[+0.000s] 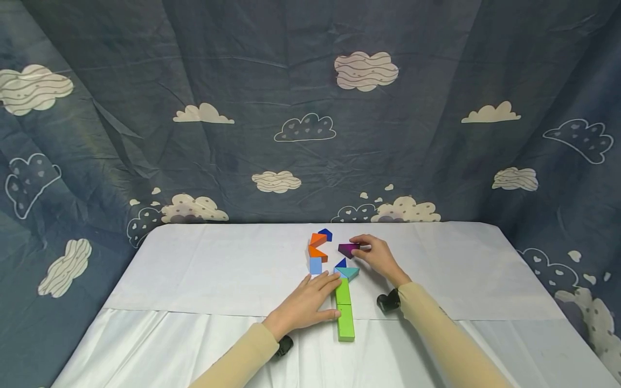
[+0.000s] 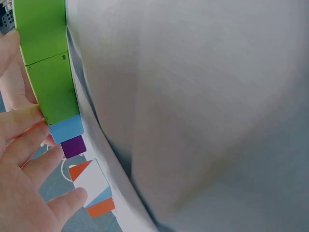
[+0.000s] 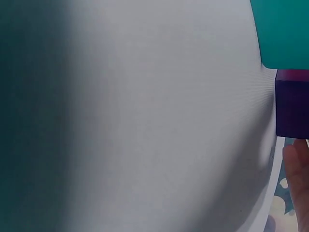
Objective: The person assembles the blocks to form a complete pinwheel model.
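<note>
My right hand [image 1: 380, 260] pinches a purple triangular block [image 1: 346, 250] between fingertips and thumb, just above a dark blue triangle [image 1: 342, 263] and a teal triangle [image 1: 351, 273]. My left hand [image 1: 309, 303] lies with its fingers extended along two green rectangular blocks [image 1: 343, 291], set end to end. Its fingertips reach a light blue piece beside the teal triangle, partly covered in the head view. In the left wrist view, the green blocks [image 2: 50, 87] run toward a light blue face [image 2: 67, 128]. The purple block [image 3: 293, 108] appears near a teal block [image 3: 285, 34] in the right wrist view.
Left of the purple block, a light blue square block [image 1: 316, 265], two orange triangles [image 1: 317, 239] and a dark blue block [image 1: 329, 235] form a curved line. A white cloth [image 1: 218, 269] covers the table; a dark cloud-patterned curtain [image 1: 310, 161] hangs behind.
</note>
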{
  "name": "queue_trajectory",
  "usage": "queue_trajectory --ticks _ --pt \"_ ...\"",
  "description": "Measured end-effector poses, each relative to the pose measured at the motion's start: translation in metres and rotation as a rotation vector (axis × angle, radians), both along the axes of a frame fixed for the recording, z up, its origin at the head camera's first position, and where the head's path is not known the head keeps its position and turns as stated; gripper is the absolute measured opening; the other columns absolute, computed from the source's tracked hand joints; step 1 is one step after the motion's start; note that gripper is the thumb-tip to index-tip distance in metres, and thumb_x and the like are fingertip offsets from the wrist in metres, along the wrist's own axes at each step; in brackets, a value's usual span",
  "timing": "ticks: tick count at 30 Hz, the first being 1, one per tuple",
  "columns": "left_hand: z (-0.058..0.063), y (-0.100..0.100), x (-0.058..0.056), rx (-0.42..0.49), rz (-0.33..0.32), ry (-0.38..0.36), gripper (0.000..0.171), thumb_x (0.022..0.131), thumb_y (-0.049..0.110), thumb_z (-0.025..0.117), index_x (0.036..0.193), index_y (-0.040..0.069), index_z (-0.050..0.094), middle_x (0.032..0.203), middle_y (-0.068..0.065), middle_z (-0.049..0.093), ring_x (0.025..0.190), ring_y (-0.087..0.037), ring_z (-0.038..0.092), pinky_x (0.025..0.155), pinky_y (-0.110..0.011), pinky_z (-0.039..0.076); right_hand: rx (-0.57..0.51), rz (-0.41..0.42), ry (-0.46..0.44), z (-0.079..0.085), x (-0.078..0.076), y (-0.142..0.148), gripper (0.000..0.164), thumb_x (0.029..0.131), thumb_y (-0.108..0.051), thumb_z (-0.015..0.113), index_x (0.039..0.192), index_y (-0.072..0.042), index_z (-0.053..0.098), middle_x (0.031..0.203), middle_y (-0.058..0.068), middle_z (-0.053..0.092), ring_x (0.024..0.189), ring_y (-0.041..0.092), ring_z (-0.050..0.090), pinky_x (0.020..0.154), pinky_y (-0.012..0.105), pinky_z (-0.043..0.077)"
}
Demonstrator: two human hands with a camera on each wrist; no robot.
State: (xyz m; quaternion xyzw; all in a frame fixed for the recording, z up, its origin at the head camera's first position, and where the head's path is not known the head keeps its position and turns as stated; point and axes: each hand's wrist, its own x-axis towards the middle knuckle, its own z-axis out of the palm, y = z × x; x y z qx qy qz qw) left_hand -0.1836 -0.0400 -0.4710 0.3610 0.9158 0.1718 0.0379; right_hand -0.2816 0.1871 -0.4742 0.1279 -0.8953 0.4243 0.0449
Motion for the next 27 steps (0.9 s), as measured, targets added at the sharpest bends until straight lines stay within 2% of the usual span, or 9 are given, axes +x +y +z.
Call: queue_trajectory --ticks 11,18,22,27 --pt "-0.0009 0.0001 -0.0002 -0.003 -0.003 0.007 0.070 0.094 0.052 0.053 0.149 0.013 0.034 0.155 -0.002 0.028 0.142 -0.022 0.023 0.112 -0.051 0.020 0.030 0.009 -0.015 -0.0054 -0.0039 -0.0009 0.031 0.084 -0.005 0.072 0.114 0.000 0.066 0.114 0.020 0.062 0.102 0.035 0.060 0.090 0.047 0.049" --pt "-0.0002 0.0003 -0.0003 0.000 -0.003 0.005 0.070 0.093 0.052 0.053 0.149 0.013 0.035 0.155 -0.001 0.028 0.142 -0.023 0.023 0.112 -0.050 0.020 0.024 0.010 0.001 -0.0033 -0.0047 -0.0037 0.029 0.083 0.000 0.069 0.111 0.003 0.067 0.112 0.021 0.062 0.103 0.035 0.060 0.090 0.044 0.050" --pt "-0.0007 -0.0001 -0.0005 0.002 -0.004 0.011 0.071 0.093 0.052 0.053 0.149 0.013 0.035 0.155 -0.001 0.028 0.142 -0.023 0.024 0.112 -0.051 0.020 0.003 0.028 0.005 -0.0016 -0.0054 -0.0048 0.028 0.082 0.003 0.067 0.110 0.005 0.067 0.112 0.021 0.062 0.103 0.034 0.060 0.089 0.041 0.051" --pt "-0.0027 -0.0004 -0.0014 0.005 -0.009 0.021 0.071 0.093 0.052 0.053 0.149 0.012 0.035 0.155 -0.002 0.028 0.141 -0.024 0.024 0.111 -0.052 0.021 0.021 0.094 0.013 -0.0003 -0.0062 -0.0048 0.026 0.083 0.004 0.064 0.108 0.004 0.069 0.113 0.019 0.062 0.104 0.034 0.060 0.088 0.042 0.051"
